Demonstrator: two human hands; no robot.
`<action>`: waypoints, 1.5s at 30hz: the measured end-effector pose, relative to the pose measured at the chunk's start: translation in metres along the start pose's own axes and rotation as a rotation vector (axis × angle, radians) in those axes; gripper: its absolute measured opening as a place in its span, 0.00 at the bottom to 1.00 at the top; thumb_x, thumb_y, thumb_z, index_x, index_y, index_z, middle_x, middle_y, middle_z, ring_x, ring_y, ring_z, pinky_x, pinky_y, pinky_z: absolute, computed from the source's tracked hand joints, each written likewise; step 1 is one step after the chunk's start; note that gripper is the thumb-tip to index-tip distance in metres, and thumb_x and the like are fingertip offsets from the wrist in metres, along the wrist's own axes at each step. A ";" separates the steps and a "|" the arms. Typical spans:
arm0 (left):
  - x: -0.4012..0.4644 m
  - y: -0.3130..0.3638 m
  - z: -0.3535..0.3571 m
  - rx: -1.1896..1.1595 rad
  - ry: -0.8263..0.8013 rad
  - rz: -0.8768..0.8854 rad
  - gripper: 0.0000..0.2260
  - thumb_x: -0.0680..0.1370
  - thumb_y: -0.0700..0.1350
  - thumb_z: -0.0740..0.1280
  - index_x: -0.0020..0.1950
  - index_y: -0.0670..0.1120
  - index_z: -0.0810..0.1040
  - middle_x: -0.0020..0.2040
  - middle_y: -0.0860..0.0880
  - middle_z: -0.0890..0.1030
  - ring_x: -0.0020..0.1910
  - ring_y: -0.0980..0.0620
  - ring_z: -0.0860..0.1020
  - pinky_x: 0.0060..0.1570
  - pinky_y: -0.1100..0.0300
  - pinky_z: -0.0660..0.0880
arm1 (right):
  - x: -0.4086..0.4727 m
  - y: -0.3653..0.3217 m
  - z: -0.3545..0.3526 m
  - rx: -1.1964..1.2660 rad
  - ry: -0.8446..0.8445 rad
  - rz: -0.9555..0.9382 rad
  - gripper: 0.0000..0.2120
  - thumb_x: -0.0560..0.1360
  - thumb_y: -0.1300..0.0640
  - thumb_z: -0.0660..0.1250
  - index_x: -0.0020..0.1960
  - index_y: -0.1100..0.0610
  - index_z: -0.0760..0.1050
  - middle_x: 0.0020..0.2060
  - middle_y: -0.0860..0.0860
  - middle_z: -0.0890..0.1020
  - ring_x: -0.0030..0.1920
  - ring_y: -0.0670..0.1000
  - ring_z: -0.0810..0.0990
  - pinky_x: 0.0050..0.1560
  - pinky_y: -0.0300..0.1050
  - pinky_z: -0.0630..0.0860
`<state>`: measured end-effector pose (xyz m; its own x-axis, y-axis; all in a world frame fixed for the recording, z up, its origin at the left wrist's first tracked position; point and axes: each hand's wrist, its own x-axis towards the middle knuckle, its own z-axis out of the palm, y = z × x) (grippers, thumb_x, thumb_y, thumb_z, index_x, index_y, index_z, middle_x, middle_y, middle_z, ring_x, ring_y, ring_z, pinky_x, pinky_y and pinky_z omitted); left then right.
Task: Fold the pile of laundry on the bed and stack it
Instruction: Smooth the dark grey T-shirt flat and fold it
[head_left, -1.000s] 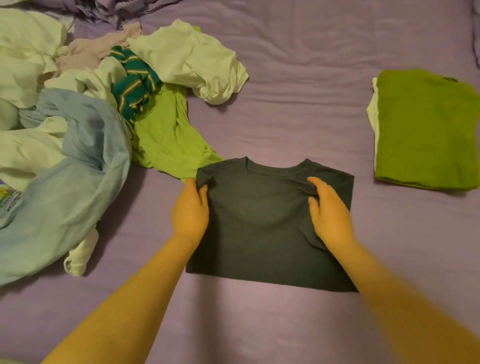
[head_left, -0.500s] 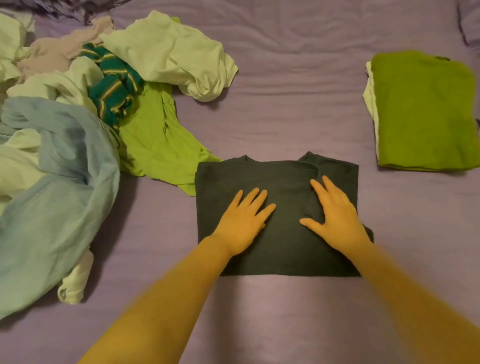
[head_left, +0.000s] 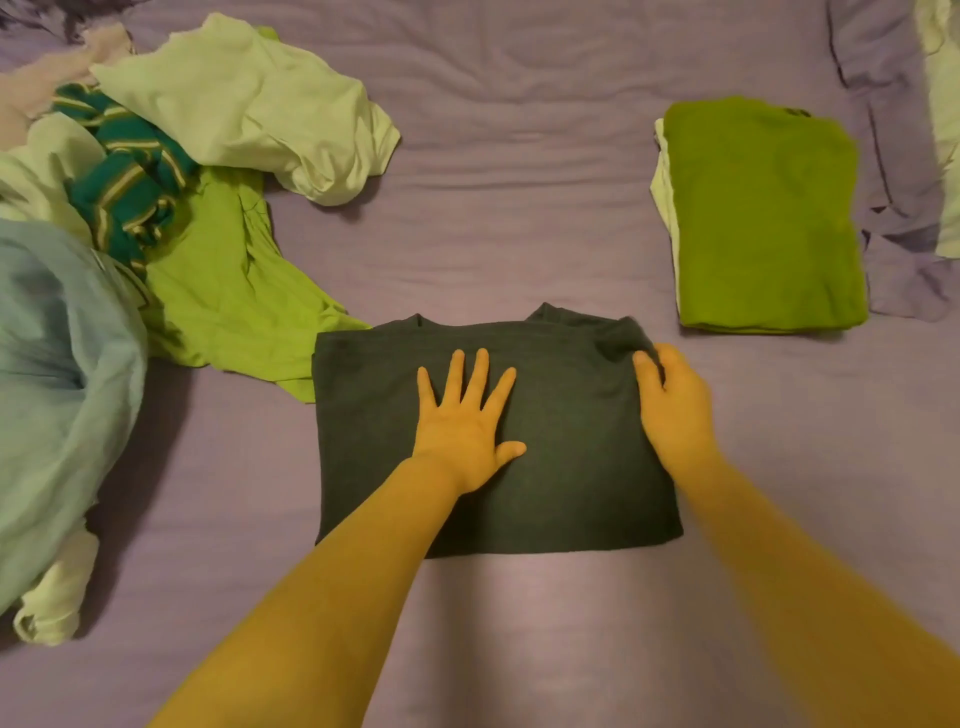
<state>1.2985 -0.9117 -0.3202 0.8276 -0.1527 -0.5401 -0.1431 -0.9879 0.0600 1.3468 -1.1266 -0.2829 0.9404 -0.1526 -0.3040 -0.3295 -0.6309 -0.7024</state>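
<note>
A purple bed sheet (head_left: 519, 208) covers the whole surface, with soft wrinkles; nothing more of the room is visible. The dark shirt (head_left: 571, 467), folded to a rectangle, lies in the middle of the sheet with its collar on the far side. To the left of the dark shirt is the unfolded pile (head_left: 171, 171): a bright green piece touching the shirt's left corner, a striped teal one, a pale green one and a light blue one. To the far right of the dark shirt, well apart, lies the folded stack (head_left: 763, 218), an olive green shirt on top of a pale one.

The left hand (head_left: 462, 431) lies flat on the dark shirt, fingers straight and spread. The right hand (head_left: 672, 410) grasps the shirt's far right corner, fingers curled around the cloth edge.

Half a second before, both hands were pressing flat on the shirt; now the right one has gone to the edge and taken hold of it, and the cloth there is lifted a little.
</note>
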 end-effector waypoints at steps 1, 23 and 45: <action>0.000 0.002 0.000 -0.001 0.000 -0.016 0.40 0.75 0.71 0.49 0.75 0.55 0.30 0.77 0.45 0.33 0.75 0.39 0.33 0.68 0.32 0.36 | 0.006 0.002 -0.003 0.025 0.023 0.011 0.13 0.82 0.55 0.57 0.60 0.61 0.73 0.52 0.58 0.79 0.52 0.56 0.77 0.47 0.41 0.68; 0.058 0.013 -0.048 -0.334 0.384 -0.279 0.09 0.81 0.47 0.62 0.58 0.45 0.76 0.60 0.46 0.75 0.59 0.46 0.71 0.55 0.54 0.66 | 0.062 0.010 0.011 -0.407 -0.163 -0.261 0.11 0.78 0.60 0.64 0.59 0.61 0.76 0.57 0.59 0.74 0.60 0.59 0.69 0.57 0.49 0.68; 0.025 0.054 0.020 0.029 0.174 0.149 0.32 0.77 0.68 0.38 0.77 0.55 0.38 0.77 0.48 0.38 0.75 0.43 0.34 0.71 0.38 0.33 | 0.029 0.028 0.006 -0.161 -0.196 -0.135 0.39 0.76 0.56 0.68 0.78 0.53 0.47 0.75 0.54 0.60 0.73 0.55 0.61 0.68 0.50 0.64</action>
<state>1.3009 -0.9688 -0.3472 0.8769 -0.3014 -0.3744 -0.2839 -0.9534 0.1026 1.3641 -1.1438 -0.3151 0.9352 0.0811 -0.3446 -0.1700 -0.7508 -0.6383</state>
